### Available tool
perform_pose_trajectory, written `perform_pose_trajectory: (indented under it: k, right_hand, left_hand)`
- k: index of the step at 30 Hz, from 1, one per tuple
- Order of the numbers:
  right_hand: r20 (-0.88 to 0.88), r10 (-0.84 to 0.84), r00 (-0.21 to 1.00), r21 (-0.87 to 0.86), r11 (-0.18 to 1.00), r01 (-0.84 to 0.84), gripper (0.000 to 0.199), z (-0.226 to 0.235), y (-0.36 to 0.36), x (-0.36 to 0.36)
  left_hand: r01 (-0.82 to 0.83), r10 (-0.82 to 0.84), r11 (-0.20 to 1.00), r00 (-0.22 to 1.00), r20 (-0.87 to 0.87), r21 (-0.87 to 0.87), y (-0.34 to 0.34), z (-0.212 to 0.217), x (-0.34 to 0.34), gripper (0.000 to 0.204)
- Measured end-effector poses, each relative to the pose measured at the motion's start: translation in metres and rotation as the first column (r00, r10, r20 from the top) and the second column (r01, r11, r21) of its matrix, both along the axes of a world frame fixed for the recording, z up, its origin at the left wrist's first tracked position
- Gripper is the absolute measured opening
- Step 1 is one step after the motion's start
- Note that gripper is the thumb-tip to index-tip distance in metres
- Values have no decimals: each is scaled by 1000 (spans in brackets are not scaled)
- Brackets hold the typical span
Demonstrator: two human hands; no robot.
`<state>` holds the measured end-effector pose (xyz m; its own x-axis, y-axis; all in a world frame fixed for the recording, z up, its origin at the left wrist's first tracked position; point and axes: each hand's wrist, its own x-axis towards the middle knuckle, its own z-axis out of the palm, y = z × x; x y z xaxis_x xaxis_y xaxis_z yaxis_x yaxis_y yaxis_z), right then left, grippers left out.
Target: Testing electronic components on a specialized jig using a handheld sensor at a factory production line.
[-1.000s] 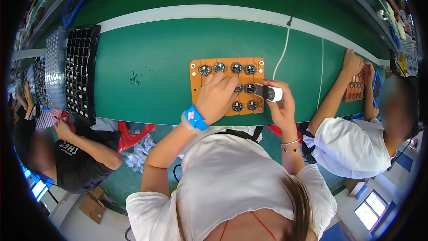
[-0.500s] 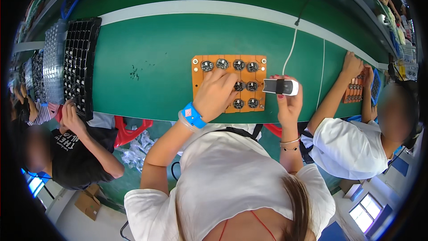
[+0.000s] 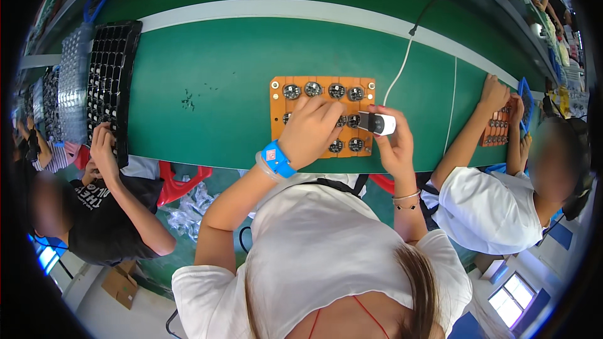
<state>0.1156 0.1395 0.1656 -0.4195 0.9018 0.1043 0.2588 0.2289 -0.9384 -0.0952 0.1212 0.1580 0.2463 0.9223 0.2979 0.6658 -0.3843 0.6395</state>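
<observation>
An orange tray (image 3: 277,139) lies on the green table, with round black circuit boards (image 3: 313,90) set in rows across it. Over its middle and lower left is my left hand (image 3: 309,130), its fingers curled down with the tips close to one of the round boards; whatever they pinch is hidden. My right hand (image 3: 397,150) grips a small white corded device (image 3: 385,125) with a black band around it. The device's narrow end points left, over the right edge of the tray beside the middle row. From its back a white cable (image 3: 399,75) runs up.
Dark bits (image 3: 188,100) are scattered on the table at left. A black gridded tray (image 3: 112,81) stands at the far left, by a person in a black shirt (image 3: 113,223). To the right, a person in a white shirt (image 3: 487,207) works at another orange tray (image 3: 497,127).
My right hand has brought the white device left and slightly down, from beside the tray onto its right edge. The cable followed. My left hand has shifted slightly right over the tray.
</observation>
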Motion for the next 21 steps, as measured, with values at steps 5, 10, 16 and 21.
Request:
perform_pose_trajectory:
  k: [5,10,16,21]
  right_hand:
    - [20,56,998,12,998,-56,38,-2,1,-7]
    - [-31,25,999,-51,998,-26,37,-1,2,-6]
    - [-95,-29,995,-64,998,23,36,-1,3,-9]
    - [-202,-68,977,-237,971,18,36,-3,-1,-4]
  left_hand:
    - [55,-33,994,976,214,-98,-1,8,3,38]
    - [38,-20,997,970,242,-71,2,13,5,46]
    - [26,-8,997,966,258,-66,6,17,6,46]
    - [103,-31,976,936,350,-190,8,15,2,43]
